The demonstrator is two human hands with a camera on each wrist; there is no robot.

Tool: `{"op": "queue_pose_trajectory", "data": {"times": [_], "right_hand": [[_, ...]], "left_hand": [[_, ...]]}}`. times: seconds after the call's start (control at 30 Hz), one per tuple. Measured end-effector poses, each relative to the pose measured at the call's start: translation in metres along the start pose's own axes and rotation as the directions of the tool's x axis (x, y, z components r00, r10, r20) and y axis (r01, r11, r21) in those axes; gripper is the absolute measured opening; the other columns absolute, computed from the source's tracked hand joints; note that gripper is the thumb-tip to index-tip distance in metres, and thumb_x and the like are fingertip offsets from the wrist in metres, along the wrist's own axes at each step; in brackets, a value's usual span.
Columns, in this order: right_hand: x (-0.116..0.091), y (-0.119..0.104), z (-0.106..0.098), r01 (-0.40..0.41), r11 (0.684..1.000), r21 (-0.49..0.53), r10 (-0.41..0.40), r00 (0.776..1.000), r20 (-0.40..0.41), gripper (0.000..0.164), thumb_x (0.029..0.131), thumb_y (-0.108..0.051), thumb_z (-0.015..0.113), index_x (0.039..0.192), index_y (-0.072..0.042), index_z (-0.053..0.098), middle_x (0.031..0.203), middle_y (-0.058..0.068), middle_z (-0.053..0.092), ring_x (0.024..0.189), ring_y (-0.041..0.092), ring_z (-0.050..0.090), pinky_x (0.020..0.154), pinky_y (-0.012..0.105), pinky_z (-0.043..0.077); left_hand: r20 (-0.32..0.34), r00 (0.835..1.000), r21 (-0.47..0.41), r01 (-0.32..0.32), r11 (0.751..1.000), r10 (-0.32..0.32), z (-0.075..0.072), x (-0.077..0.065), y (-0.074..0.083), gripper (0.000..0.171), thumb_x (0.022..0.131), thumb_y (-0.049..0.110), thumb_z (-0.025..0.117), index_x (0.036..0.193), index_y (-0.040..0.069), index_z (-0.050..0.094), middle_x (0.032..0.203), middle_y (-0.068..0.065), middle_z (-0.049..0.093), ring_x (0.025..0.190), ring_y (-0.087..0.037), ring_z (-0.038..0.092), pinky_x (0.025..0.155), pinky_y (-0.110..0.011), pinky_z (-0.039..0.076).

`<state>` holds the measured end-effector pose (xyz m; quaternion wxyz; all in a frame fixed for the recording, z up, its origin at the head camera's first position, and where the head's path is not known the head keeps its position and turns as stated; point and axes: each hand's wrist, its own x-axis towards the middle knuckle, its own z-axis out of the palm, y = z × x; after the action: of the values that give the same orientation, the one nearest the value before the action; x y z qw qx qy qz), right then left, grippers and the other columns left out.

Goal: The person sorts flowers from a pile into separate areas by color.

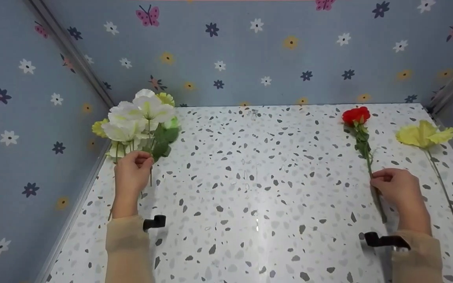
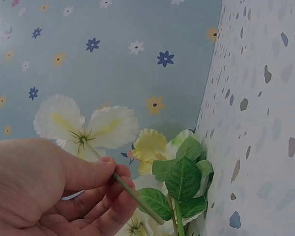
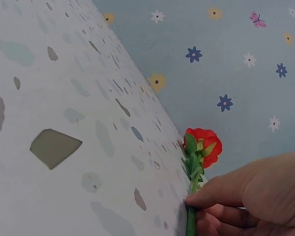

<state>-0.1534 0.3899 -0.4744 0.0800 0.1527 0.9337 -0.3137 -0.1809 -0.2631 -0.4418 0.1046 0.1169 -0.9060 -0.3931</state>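
On the left of the head view, my left hand [image 1: 134, 169] pinches the thin stem [image 2: 132, 195] of a white flower [image 1: 150, 108] between thumb and fingers. That bloom stands over a pile of white and yellow flowers with green leaves [image 2: 183, 182]. Over on the right, my right hand [image 1: 397, 186] has its thumb and fingers on the green stem [image 3: 191, 219] of a red flower [image 1: 356, 115], which lies along the table. Part of the red flower's stem is hidden by the fingers in the right wrist view.
A yellow flower [image 1: 423, 134] with a long stem lies to the right of the right hand. The speckled white tabletop [image 1: 258, 177] stretches between the hands. Blue patterned panels [image 1: 242, 59] rise at the back and both sides.
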Motion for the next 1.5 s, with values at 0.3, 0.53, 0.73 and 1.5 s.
{"op": "queue_pose_trajectory", "data": {"times": [0.3,0.53,0.73,1.5], "right_hand": [[-0.002,-0.005,-0.001,0.051,0.999,-0.005,-0.051,0.998,-0.044,0.042,0.098,-0.039,0.062,0.122,-0.005,0.068,0.114,0.019,0.066,0.082,0.023,0.066,0.062,0.031,0.052],[-0.009,-0.048,0.013,0.157,0.986,0.058,-0.152,0.985,-0.085,0.047,0.099,-0.049,0.059,0.123,-0.01,0.068,0.111,0.013,0.067,0.095,0.026,0.061,0.068,0.028,0.052],[-0.02,-0.094,0.056,0.282,0.926,0.25,-0.276,0.959,-0.06,0.038,0.098,-0.042,0.066,0.119,-0.011,0.07,0.105,0.01,0.07,0.092,0.028,0.066,0.07,0.024,0.056],[-0.079,-0.167,0.161,0.467,0.7,0.541,-0.611,0.783,0.114,0.016,0.092,-0.025,0.076,0.103,-0.013,0.074,0.093,0.0,0.073,0.081,0.019,0.07,0.074,0.03,0.058]], "left_hand": [[-0.023,0.997,-0.044,-0.075,0.996,0.074,0.009,-0.003,0.013,0.014,0.099,0.014,0.065,0.108,0.005,0.071,0.098,-0.011,0.07,0.087,-0.024,0.064,0.075,-0.036,0.05],[-0.026,0.996,-0.3,-0.088,0.95,0.084,0.03,-0.011,0.039,0.013,0.096,0.006,0.069,0.108,0.003,0.07,0.095,-0.012,0.071,0.079,-0.019,0.067,0.069,-0.028,0.057],[0.05,0.993,-0.587,-0.056,0.807,0.105,0.061,-0.025,0.067,0.012,0.092,-0.005,0.069,0.104,-0.004,0.068,0.092,-0.02,0.07,0.076,-0.027,0.069,0.069,-0.032,0.061],[0.337,0.875,-0.671,-0.035,0.741,0.347,0.14,-0.091,0.121,0.01,0.089,0.0,0.075,0.096,-0.004,0.069,0.084,-0.015,0.071,0.072,-0.03,0.07,0.069,-0.035,0.06]]}}
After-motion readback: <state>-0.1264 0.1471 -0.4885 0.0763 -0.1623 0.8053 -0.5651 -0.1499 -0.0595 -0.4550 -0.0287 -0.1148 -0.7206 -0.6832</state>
